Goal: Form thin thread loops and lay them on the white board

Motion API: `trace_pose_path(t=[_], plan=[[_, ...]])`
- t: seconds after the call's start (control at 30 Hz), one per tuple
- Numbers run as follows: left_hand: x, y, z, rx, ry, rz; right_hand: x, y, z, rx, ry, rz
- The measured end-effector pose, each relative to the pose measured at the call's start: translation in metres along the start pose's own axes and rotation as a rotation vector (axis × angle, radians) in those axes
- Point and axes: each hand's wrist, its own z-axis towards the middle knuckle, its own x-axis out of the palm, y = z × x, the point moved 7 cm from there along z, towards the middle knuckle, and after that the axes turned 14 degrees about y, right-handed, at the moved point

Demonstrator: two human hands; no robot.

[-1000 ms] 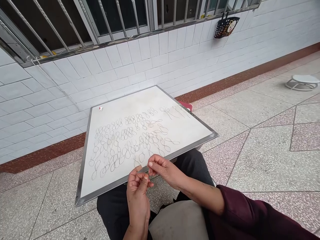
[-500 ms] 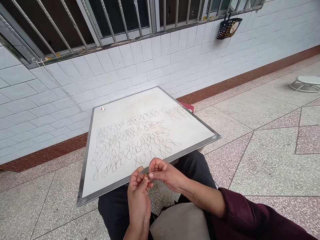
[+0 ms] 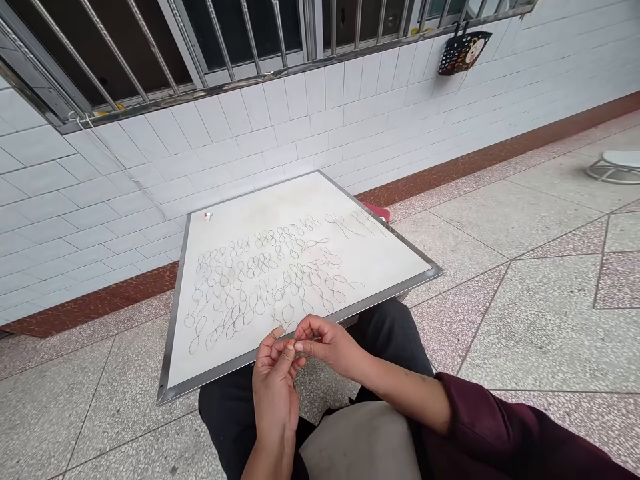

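Note:
My left hand (image 3: 277, 380) and my right hand (image 3: 330, 347) meet fingertip to fingertip just off the near edge of the white board (image 3: 380, 267). Both pinch closed, thumb against finger. Whatever lies between the fingertips is too small to make out. A tan strip (image 3: 277, 331), like tape, wraps a finger of my left hand. Beyond the hands, rows of thin dark looped strands (image 3: 260, 265), many in figure-eight shapes, lie flat on the board. A few strands (image 3: 357, 223) at the far right have long straight tails.
A metal rim (image 3: 167, 373) borders the board, which stands by a white tiled wall (image 3: 280, 127). A small white and red object (image 3: 208, 216) rests at its far left corner. My knees (image 3: 390, 333) are under the near edge. A dotted bag (image 3: 463, 52) hangs from the window bars.
Both hands have shifted very slightly up and left, their fingertips still together. The view has tilted a little. The strands on the board lie as before.

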Motion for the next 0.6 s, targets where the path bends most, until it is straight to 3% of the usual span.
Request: trace_pose_path(t=[0.33, 0.6], plan=[[0.007, -0.002, 0.006, -0.070, 0.088, -0.007, -0.015, -0.003, 0.002, 0.024, -0.048, -0.066], [0.001, 0.000, 0.011, -0.072, 0.063, -0.018, -0.008, 0.005, 0.004, -0.004, 0.004, -0.099]])
